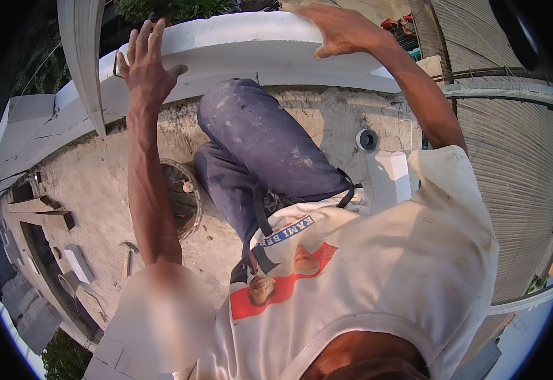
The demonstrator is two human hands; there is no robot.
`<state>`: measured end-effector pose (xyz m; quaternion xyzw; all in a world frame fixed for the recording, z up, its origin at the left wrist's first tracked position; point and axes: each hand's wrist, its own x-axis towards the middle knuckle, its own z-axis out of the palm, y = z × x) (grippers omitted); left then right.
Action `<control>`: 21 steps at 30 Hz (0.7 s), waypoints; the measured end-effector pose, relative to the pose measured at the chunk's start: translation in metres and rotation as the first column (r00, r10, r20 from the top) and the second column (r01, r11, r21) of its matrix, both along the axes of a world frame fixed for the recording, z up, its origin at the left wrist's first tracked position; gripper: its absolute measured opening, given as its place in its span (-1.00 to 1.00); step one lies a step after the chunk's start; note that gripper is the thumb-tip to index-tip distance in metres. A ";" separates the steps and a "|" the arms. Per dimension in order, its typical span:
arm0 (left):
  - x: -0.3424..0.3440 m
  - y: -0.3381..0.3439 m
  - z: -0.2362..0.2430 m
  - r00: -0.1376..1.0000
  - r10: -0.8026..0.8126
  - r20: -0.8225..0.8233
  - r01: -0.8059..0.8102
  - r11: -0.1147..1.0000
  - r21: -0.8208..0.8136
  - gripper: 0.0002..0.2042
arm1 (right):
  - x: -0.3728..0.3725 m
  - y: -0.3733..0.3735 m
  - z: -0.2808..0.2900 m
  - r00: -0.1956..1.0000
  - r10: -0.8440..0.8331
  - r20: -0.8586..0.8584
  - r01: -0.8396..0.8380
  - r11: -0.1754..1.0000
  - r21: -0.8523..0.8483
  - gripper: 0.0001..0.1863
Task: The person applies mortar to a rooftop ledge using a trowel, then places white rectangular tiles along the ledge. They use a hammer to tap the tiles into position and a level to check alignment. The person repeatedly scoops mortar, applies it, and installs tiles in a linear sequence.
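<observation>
Across the top of the head view runs a low white wall of pale blocks (238,57). My left hand (146,73) rests against its upper part with fingers spread. Farther right, my right hand (339,35) grips the top edge, fingers over it and thumb down on the near face. My bent leg (263,139) in dust-stained dark trousers is just below the wall. A round bucket or basin (181,221) sits partly hidden behind my left forearm. A white and dark ring (367,140) and a white block (390,177) lie under my right arm.
On the rough concrete floor (99,183) lie a hammer (127,259), a small white block (79,263) and boards (39,215). A pale upright beam (83,69) stands at upper left. Corrugated roofing (510,190) fills the right side, with greenery (150,7) beyond the wall.
</observation>
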<state>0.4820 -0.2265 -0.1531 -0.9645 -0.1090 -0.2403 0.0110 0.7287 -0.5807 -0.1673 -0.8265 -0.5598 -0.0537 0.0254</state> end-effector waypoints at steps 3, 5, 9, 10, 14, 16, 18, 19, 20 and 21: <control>0.009 0.026 0.000 0.979 -0.069 -0.194 0.065 0.998 -0.027 0.13 | -0.016 -0.039 0.054 0.978 -0.156 -0.136 0.123 0.966 -0.226 0.30; 0.018 0.030 -0.003 0.969 -0.096 -0.230 0.079 0.994 -0.080 0.15 | -0.005 -0.058 0.050 0.973 -0.178 -0.149 0.147 0.969 -0.198 0.33; 0.023 0.030 -0.006 0.966 -0.043 -0.257 0.022 0.996 -0.086 0.07 | 0.012 -0.055 0.046 0.981 -0.123 -0.150 0.091 0.975 -0.205 0.24; 0.024 0.026 -0.003 0.965 -0.037 -0.260 0.015 0.996 -0.085 0.05 | 0.013 -0.058 0.045 0.988 -0.077 -0.131 0.058 0.988 -0.144 0.17; 0.028 0.019 0.001 0.964 -0.009 -0.266 -0.012 0.997 -0.076 0.02 | 0.022 -0.058 0.043 0.995 -0.020 -0.102 0.009 0.995 -0.100 0.12; 0.028 0.020 0.000 0.963 0.011 -0.269 -0.029 0.998 -0.063 0.02 | 0.022 -0.055 0.043 0.989 -0.067 -0.128 0.050 0.989 -0.138 0.21; 0.028 0.022 -0.003 0.961 0.018 -0.277 -0.036 0.998 -0.058 0.01 | 0.025 -0.053 0.039 0.984 -0.106 -0.146 0.082 0.984 -0.161 0.24; 0.028 0.022 -0.002 0.960 0.017 -0.278 -0.035 0.998 -0.061 0.01 | 0.027 -0.051 0.039 0.982 -0.118 -0.147 0.094 0.982 -0.165 0.22; 0.028 0.023 -0.001 0.960 0.015 -0.280 -0.034 0.997 -0.063 0.01 | 0.029 -0.051 0.040 0.980 -0.132 -0.148 0.106 0.980 -0.170 0.21; 0.029 0.024 0.000 0.963 0.012 -0.270 -0.030 0.998 -0.064 0.01 | 0.031 -0.051 0.042 0.982 -0.132 -0.137 0.107 0.979 -0.175 0.19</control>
